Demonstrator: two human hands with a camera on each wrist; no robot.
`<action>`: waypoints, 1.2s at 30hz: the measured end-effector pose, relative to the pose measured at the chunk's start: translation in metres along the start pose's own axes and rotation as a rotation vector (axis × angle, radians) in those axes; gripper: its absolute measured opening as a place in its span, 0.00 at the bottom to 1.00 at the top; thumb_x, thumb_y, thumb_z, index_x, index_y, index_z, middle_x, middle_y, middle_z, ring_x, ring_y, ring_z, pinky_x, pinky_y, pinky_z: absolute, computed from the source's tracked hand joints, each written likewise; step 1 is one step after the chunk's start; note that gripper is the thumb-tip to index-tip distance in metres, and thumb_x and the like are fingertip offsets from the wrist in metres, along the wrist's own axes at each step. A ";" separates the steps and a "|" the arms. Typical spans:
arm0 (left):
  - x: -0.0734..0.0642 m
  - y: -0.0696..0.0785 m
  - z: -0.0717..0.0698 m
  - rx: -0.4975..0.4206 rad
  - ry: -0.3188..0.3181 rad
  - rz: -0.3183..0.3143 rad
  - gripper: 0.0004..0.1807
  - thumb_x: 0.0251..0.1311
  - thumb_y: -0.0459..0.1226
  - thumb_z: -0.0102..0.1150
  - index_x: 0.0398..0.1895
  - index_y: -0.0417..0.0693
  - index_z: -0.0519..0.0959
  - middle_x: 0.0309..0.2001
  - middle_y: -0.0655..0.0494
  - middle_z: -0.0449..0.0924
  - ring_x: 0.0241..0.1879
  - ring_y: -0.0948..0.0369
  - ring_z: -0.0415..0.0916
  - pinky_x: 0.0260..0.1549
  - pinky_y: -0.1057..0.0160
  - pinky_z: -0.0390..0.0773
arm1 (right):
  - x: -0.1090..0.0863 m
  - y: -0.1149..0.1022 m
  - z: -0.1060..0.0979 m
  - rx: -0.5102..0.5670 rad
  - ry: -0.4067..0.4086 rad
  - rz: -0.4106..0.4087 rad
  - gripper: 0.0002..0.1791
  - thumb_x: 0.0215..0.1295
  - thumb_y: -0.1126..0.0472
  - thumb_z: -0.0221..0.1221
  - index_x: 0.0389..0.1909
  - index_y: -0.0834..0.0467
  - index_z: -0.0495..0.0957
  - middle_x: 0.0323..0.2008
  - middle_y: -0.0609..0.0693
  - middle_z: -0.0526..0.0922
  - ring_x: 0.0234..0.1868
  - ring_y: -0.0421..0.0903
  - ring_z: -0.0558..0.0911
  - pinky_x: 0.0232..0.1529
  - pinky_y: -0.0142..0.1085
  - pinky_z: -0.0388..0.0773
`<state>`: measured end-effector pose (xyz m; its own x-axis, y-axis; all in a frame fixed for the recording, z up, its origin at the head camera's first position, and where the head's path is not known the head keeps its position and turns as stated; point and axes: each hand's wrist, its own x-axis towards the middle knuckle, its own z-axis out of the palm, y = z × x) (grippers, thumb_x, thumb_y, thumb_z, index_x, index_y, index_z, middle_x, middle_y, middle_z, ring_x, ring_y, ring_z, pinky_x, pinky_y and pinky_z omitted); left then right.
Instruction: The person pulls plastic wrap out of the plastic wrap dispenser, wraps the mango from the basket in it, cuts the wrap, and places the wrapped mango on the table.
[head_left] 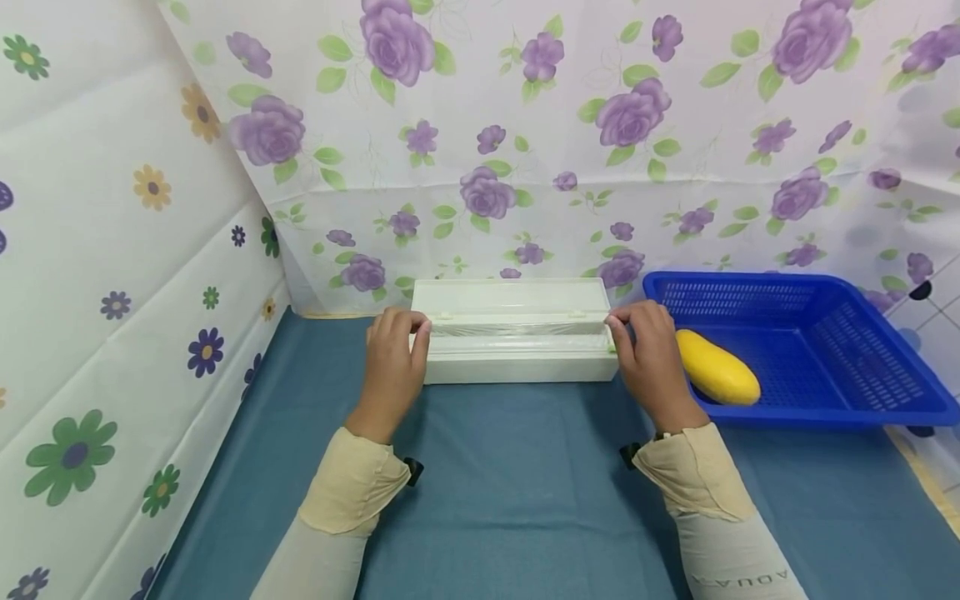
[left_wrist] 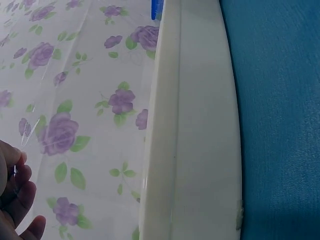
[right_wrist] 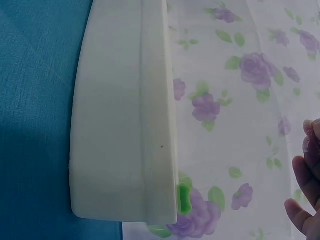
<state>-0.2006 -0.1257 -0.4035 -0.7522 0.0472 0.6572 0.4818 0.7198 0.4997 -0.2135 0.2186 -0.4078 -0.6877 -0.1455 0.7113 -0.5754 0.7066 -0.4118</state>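
plastic film (head_left: 517, 330), thin and clear, stretches across the top of the white box (head_left: 517, 371), below its raised lid (head_left: 510, 297). left grip (head_left: 393, 358) at the box's left end: fingertips closed, apparently pinching the film's edge. right grip (head_left: 648, 354) at the box's right end: the same close pinch, film faint there.

method, my judgement: for drawing film out, keep both pinches level and pull evenly; uneven tension would probably skew or tear the sheet, slack would let it cling to itself. keep fingers clear of the green tab (right_wrist: 184, 199) at the box's right end.

surroundings: desk (head_left: 510, 483) under the box is blue-green, lightly creased. right of the box, a blue basket (head_left: 810, 414) with a yellow fruit (head_left: 717, 368). purple-flowered sheet (head_left: 450, 242) behind the box; daisy-patterned sheet (head_left: 75, 333) to its left.
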 end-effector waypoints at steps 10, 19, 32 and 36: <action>0.001 0.004 -0.003 -0.008 0.011 0.006 0.09 0.74 0.36 0.53 0.43 0.37 0.77 0.40 0.42 0.75 0.40 0.46 0.71 0.46 0.46 0.67 | 0.002 -0.004 -0.003 -0.003 0.029 -0.004 0.05 0.72 0.68 0.57 0.40 0.68 0.77 0.37 0.60 0.76 0.42 0.57 0.71 0.48 0.47 0.63; 0.002 0.008 -0.007 -0.015 0.024 0.019 0.10 0.75 0.36 0.52 0.43 0.36 0.77 0.39 0.42 0.75 0.40 0.47 0.70 0.46 0.46 0.67 | 0.003 -0.005 -0.005 0.002 0.064 -0.030 0.06 0.73 0.67 0.56 0.39 0.67 0.76 0.37 0.61 0.76 0.41 0.57 0.71 0.48 0.48 0.62; 0.004 0.015 -0.013 -0.025 0.046 0.043 0.09 0.74 0.36 0.53 0.42 0.36 0.76 0.39 0.42 0.74 0.39 0.47 0.70 0.46 0.47 0.67 | 0.005 -0.009 -0.010 0.010 0.091 -0.040 0.06 0.73 0.67 0.55 0.39 0.68 0.76 0.37 0.61 0.76 0.42 0.57 0.71 0.49 0.46 0.62; 0.004 0.015 -0.014 -0.026 0.063 0.057 0.09 0.74 0.35 0.54 0.42 0.36 0.76 0.38 0.43 0.74 0.39 0.48 0.70 0.45 0.48 0.67 | 0.006 -0.011 -0.012 0.015 0.085 -0.043 0.07 0.74 0.66 0.55 0.40 0.68 0.76 0.37 0.61 0.76 0.42 0.58 0.71 0.49 0.45 0.62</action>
<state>-0.1903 -0.1245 -0.3858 -0.6939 0.0439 0.7188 0.5355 0.6988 0.4743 -0.2055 0.2183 -0.3919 -0.6227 -0.1152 0.7740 -0.6103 0.6906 -0.3882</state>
